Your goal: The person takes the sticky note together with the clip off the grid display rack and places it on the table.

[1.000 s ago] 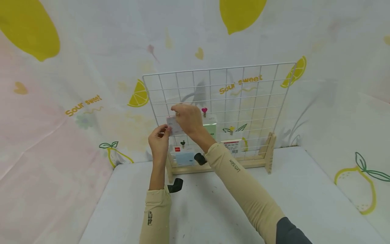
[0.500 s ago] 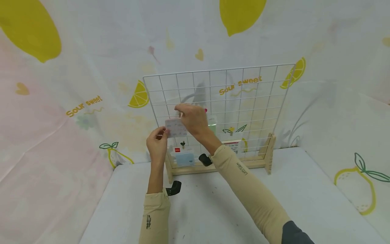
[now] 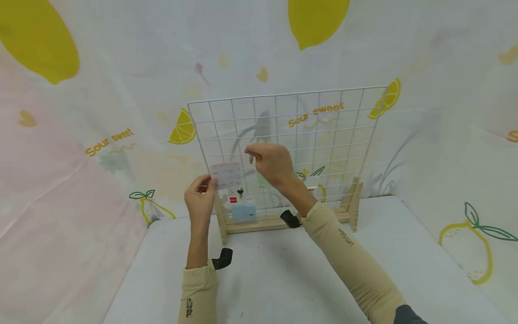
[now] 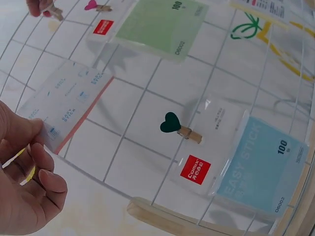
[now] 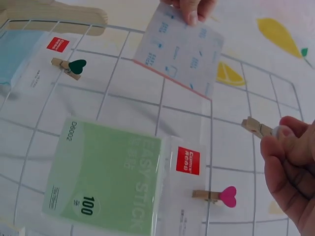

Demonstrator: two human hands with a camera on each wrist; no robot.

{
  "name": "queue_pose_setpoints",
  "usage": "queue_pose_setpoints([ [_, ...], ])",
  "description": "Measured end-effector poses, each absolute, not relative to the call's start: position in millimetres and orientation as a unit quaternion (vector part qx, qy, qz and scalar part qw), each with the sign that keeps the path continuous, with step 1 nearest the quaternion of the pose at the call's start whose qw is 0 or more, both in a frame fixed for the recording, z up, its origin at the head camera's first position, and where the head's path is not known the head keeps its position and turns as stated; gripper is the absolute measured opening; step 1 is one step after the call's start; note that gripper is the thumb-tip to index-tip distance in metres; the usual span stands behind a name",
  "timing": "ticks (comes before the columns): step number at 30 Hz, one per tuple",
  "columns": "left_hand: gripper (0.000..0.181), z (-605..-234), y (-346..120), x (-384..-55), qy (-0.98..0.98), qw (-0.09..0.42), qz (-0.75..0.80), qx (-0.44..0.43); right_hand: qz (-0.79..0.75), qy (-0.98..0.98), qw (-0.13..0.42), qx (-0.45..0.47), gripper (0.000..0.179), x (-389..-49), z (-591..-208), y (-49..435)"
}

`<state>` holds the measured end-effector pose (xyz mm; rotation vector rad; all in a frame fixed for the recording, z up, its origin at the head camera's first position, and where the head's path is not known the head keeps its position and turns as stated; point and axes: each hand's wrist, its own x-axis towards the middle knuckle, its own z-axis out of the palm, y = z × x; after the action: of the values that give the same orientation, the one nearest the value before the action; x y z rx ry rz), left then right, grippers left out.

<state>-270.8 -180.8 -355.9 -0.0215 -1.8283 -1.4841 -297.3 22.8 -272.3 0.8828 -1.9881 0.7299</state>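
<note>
My left hand pinches the lower left corner of a pale sticky-note pad with blue print and a pinkish edge, held in front of the wire grid. To its right, my right hand pinches a small wooden clothespin by its light-coloured end, its jaws pointing toward the pad but apart from it. A pack of blue sticky notes hangs below from a clothespin with a dark green heart. A green pack hangs from a pink-heart clothespin.
The grid stands in wooden feet at the back of a white table. A yellow-heart clothespin is on the grid farther right, above another pack partly behind my right arm. A lemon-print cloth hangs behind.
My right hand has moved right and slightly down, away from the pad. My left hand has shifted a little left and down with the pad, which now shows more fully.
</note>
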Motion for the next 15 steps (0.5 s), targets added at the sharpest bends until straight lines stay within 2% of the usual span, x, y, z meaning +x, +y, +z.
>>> queue_pose_setpoints([
  [7, 0.013, -358.6, -188.3, -260.5, -0.729, 0.378, -0.570, -0.006, 0.290, -0.805, 0.370, 0.362, 0.017, -285.4, -274.5, 43.2],
  [15, 0.011, -369.0, -194.5, -253.6, -0.750, 0.366, -0.551, -0.020, 0.287, -0.805, 0.357, 0.377, 0.016, -273.3, -291.9, 68.3],
])
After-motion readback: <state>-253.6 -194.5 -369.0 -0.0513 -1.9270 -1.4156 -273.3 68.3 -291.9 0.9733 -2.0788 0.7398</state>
